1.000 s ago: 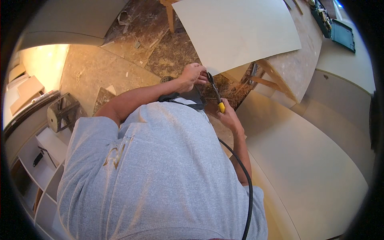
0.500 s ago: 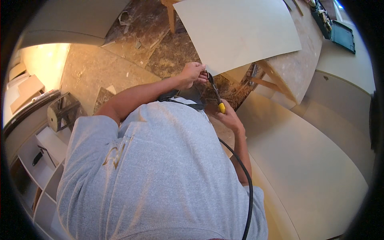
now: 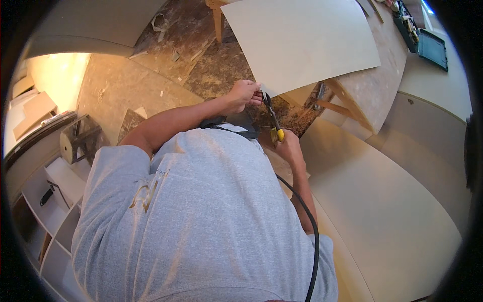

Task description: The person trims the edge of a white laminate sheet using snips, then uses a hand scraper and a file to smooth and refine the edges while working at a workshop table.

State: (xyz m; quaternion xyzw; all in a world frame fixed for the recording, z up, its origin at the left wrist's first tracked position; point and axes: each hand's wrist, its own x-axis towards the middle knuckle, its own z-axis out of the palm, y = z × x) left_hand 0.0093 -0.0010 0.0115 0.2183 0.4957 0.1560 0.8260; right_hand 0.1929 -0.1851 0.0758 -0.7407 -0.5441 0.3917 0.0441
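Observation:
A large thin white sheet (image 3: 302, 40) lies over a wooden table, its near corner overhanging. My left hand (image 3: 242, 94) has its fingers pinched on that corner. My right hand (image 3: 288, 147) grips dark metal shears (image 3: 274, 121) with yellow handles, whose blades are at the sheet's corner beside my left fingers. Whether the blades are through the sheet is too small to tell. A black cable (image 3: 312, 221) runs down past my right forearm, over the grey T-shirt.
The worn wooden table (image 3: 390, 85) bears a green toolbox (image 3: 430, 48) at upper right. Large pale boards (image 3: 382, 216) fill the right side. At left are a wooden stool (image 3: 75, 138) and white shelving (image 3: 55, 206). The floor (image 3: 191, 65) has debris and scraps.
The shears' handles have tilted in my right hand, showing more of the yellow grips. The sheet and surroundings sit very slightly further right. My left hand keeps its pinch.

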